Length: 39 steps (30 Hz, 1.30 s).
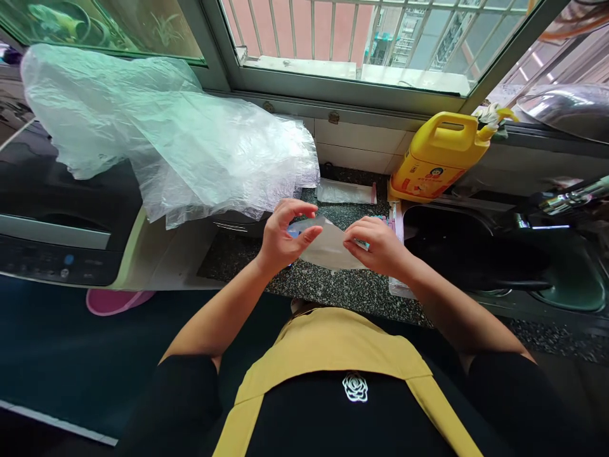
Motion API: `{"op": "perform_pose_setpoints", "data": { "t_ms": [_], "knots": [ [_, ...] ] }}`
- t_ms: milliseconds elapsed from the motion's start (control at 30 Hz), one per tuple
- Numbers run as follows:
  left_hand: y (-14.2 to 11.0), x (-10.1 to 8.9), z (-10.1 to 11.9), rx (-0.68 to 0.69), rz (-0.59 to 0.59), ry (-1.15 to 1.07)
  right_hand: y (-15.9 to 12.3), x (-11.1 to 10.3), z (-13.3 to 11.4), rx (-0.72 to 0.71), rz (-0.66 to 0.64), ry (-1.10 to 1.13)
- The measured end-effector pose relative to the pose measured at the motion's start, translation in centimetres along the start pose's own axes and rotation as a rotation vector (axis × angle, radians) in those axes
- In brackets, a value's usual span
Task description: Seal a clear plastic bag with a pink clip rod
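Note:
A translucent, whitish plastic bag (328, 246) hangs between my hands above the speckled counter. My right hand (380, 246) pinches its right edge, thumb against bent fingers. On the other side, my left hand (285, 236) is open beside the bag's upper left, with a gap between thumb and forefinger. A flat clear packet (346, 192) with a pinkish end lies on the counter beyond the bag. Something bluish shows partly behind my left fingers; I cannot make out what it is.
A big sheet of thin clear plastic (190, 146) covers much of the black-topped washing machine (57, 222) on the left. A yellow jug with a pump (432, 158) stands at the back right, beside the dark sink (575, 273). The granite counter (328, 282) runs below my hands.

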<state>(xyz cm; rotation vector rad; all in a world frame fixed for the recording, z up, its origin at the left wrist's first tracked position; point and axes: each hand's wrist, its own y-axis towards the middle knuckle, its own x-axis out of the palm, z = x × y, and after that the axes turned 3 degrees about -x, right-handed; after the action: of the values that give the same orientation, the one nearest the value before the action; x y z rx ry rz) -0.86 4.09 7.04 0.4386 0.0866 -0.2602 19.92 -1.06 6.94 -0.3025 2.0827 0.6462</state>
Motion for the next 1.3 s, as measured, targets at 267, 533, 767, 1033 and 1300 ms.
{"op": "perform_pose_setpoints", "data": {
  "t_ms": [267, 533, 767, 1033, 1300],
  "knots": [
    [2.3, 1.5, 0.3, -0.050, -0.370, 0.047, 0.2, -1.2, 0.3, -0.021, -0.067, -0.015],
    [2.0, 1.6, 0.1, -0.126, -0.253, -0.010, -1.5, -1.7, 1.8, 0.116, 0.009, 0.042],
    [2.2, 0.5, -0.6, -0.215, -0.099, -0.098, -4.3, -1.3, 3.4, 0.207, 0.173, 0.172],
    [2.5, 0.9, -0.4, -0.153, -0.174, 0.027, -5.2, -2.1, 3.9, 0.192, 0.162, 0.132],
    [3.2, 3.6, 0.2, 0.068, -0.368, 0.238, 0.8, -3.7, 1.6, 0.019, 0.088, 0.007]
  ]
}}
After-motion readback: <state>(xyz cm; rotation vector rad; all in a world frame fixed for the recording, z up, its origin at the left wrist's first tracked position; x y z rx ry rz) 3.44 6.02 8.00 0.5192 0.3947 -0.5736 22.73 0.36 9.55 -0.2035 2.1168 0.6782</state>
